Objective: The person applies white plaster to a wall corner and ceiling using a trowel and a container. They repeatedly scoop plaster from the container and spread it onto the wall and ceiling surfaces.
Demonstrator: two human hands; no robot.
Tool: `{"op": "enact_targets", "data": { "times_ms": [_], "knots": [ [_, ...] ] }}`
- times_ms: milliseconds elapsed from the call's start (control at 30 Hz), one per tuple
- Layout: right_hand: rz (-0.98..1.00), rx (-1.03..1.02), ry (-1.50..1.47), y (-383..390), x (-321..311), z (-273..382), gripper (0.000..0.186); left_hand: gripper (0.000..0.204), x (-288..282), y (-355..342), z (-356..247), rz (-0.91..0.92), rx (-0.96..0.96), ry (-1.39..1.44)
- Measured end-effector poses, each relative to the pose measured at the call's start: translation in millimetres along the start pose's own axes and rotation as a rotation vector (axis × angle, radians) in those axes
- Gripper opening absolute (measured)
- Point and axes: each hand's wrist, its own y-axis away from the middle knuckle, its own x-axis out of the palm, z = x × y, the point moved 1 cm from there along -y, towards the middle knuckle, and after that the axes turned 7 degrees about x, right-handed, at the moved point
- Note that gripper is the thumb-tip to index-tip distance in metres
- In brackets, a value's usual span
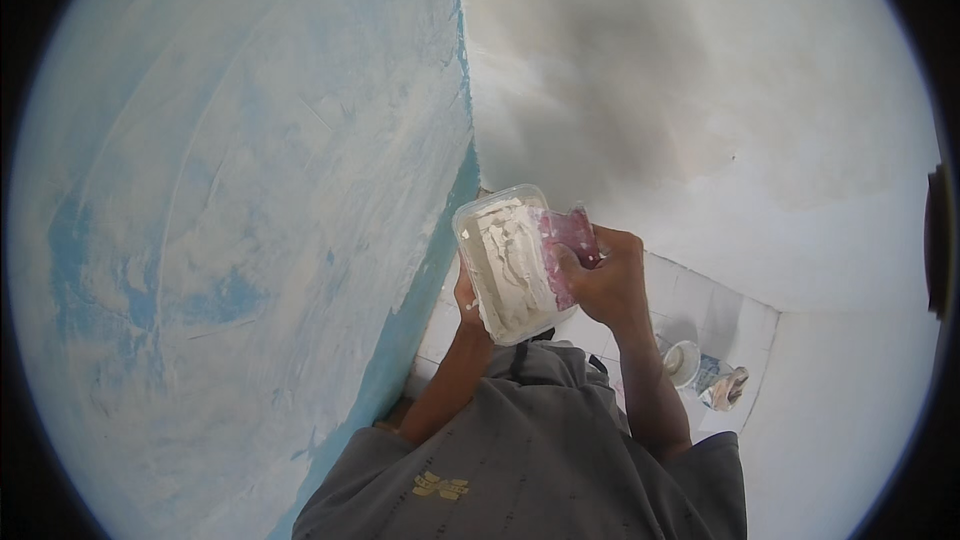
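Observation:
A clear plastic tub (pixel 497 270) of off-white paste is held up in front of my chest, tilted toward me. My left hand (pixel 467 292) grips it from beneath and along its left side, partly hidden behind it. My right hand (pixel 610 280) is closed on a pink, paste-smeared plastic scraper (pixel 568 238), whose blade sits over the right part of the tub, at the paste.
A blue wall (pixel 210 220) with streaky white coating stands on the left, meeting a pale, patchily grey wall (pixel 700 120) at a corner. Below lies a white tiled floor (pixel 680 295), with a white bucket (pixel 683 365) and a crumpled bag (pixel 724 390) at the lower right.

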Motion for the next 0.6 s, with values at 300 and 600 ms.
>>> {"op": "enact_targets", "data": {
  "times_ms": [300, 600],
  "knots": [
    [0.04, -0.049, 0.12, -28.1, 23.7, -16.5, 0.017, 0.061, -6.0, 4.7, 0.0, -0.237, -0.14, 0.045],
    [0.14, 0.142, -0.203, -31.0, 7.6, 1.9, 0.015, 0.063, -17.7, -4.7, -3.9, -0.009, -0.036, 0.212]
  ]
}}
